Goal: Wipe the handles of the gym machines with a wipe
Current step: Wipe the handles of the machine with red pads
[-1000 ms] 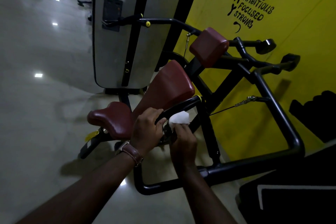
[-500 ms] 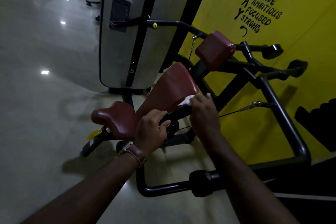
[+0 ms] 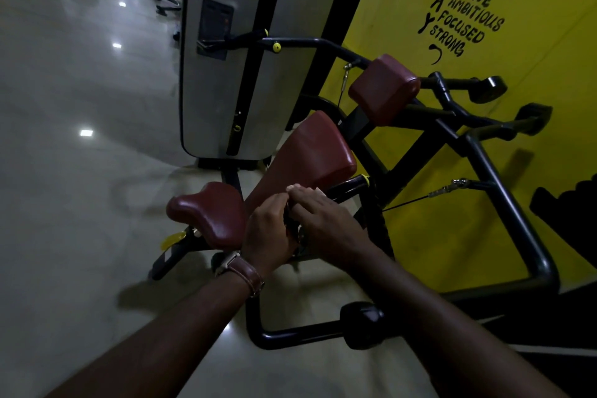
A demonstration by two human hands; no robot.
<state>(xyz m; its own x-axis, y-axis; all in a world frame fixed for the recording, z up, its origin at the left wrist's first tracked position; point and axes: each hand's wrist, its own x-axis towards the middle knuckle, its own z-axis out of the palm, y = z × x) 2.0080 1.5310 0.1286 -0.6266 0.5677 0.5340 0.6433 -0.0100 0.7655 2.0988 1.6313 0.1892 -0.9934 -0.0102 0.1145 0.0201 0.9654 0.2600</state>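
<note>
The right hand point(image 3: 326, 223) is curled over the wipe point(image 3: 318, 192), only a white sliver showing, pressed on the black handle point(image 3: 347, 187) under the maroon pad point(image 3: 310, 155). The left hand point(image 3: 269, 229) is wrapped round the bar at its 9 o'clock. The wipe is probably best wrapped fully around and dragged toward the yellow cap point(image 3: 364, 178) at 2 o'clock, underside included.

Glossy pale floor point(image 3: 80, 203), black-framed gym machine point(image 3: 504, 203) standing on it
</note>
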